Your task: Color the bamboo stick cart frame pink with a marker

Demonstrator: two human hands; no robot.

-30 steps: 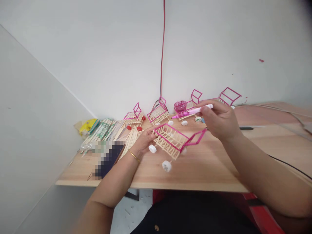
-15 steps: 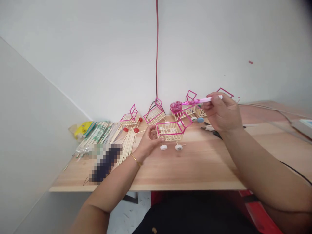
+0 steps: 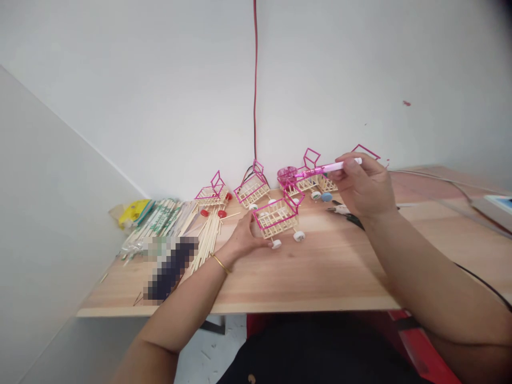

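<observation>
My left hand (image 3: 245,238) grips the left end of a small stick cart (image 3: 278,221), thumb low by a front wheel. The cart has pale wooden bars, a magenta-painted rim and handle, and white bottle-cap wheels. It sits turned at an angle over the table. In my right hand (image 3: 362,184), pinched near its end, is a pink-stained paintbrush (image 3: 326,168) with a white handle. Its tip points left and overlaps a clear cup stained pink (image 3: 287,177); whether it touches the cup cannot be made out.
Similar carts stand along the wall, among them a red-wheeled cart (image 3: 213,197) and another cart (image 3: 253,189). Loose sticks (image 3: 206,240) and bagged sticks (image 3: 160,224) lie left. Pliers (image 3: 346,213) rest near my right wrist. A red cable (image 3: 255,80) runs down the wall.
The held cart has turned in my left hand, its right end swinging up and away and its left end dropping nearer. The brush stays at almost the same place by the cup.
</observation>
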